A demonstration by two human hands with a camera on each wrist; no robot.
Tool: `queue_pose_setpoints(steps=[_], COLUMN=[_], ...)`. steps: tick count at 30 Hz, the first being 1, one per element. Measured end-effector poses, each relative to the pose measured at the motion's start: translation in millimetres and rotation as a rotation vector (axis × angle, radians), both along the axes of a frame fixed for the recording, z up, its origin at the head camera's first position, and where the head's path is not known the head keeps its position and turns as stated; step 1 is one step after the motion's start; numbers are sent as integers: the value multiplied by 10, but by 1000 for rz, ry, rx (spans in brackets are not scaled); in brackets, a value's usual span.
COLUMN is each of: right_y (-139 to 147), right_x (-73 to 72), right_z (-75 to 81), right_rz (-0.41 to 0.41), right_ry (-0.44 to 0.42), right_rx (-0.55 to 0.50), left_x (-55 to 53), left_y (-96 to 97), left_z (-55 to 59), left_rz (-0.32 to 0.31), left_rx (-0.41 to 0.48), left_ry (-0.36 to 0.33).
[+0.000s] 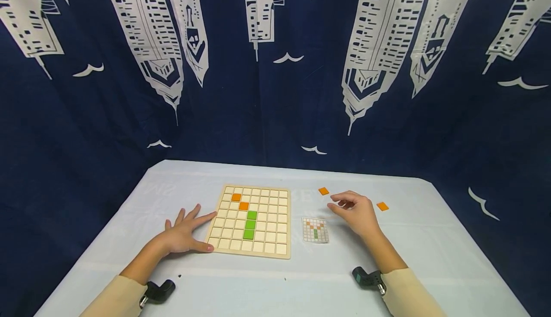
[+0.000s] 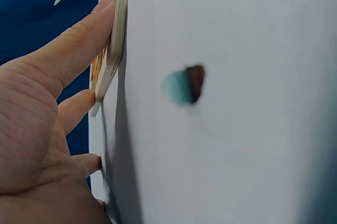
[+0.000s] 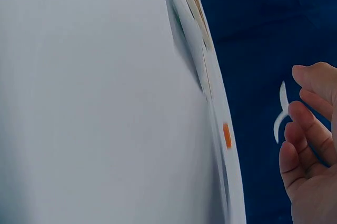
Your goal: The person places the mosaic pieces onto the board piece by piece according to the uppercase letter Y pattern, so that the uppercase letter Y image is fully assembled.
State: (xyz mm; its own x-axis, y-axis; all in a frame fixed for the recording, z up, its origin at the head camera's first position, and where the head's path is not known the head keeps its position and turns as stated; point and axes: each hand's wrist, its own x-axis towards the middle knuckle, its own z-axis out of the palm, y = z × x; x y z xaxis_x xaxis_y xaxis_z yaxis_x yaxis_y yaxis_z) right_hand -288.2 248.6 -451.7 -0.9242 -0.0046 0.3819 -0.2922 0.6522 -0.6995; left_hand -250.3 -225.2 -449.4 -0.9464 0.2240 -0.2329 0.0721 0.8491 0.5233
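A pale wooden grid board (image 1: pixel 269 256) lies at mid-table in the head view. On it sit two orange square tiles (image 1: pixel 236 197) in a diagonal step and three green square tiles (image 1: pixel 250 224) below them. My left hand (image 1: pixel 185 235) spreads its fingers at the board's left side; thumb and a fingertip touch the edge, as the left wrist view shows too. Above the table, my right hand (image 1: pixel 355 212) has its fingers loosely bent, with nothing between them. A loose orange tile (image 1: pixel 324 191) lies just beyond its fingertips, another orange tile (image 1: pixel 382 206) to its right.
A small pattern card (image 1: pixel 315 230) printed with a coloured grid lies between the board and my right hand. Behind the white table (image 1: pixel 241 288) hangs a dark blue curtain (image 1: pixel 258 102) with white building prints. A dark speck (image 1: pixel 179 276) lies near my left wrist.
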Motion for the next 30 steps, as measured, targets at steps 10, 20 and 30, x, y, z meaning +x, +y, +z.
queue_pose_setpoints(steps=[10,20,30], right_y=[306,578,812], right_x=[53,122,71], right_z=[-22,-25,-37], right_rz=[-81,-141,-183], right_ry=[27,65,68], right_rx=[53,82,107], left_x=[2,3,-1], left_y=[-6,11,2], left_z=[2,14,0], left_rz=[-2,5,0], left_rx=[2,-8,-9], left_ry=[-2,-4,8])
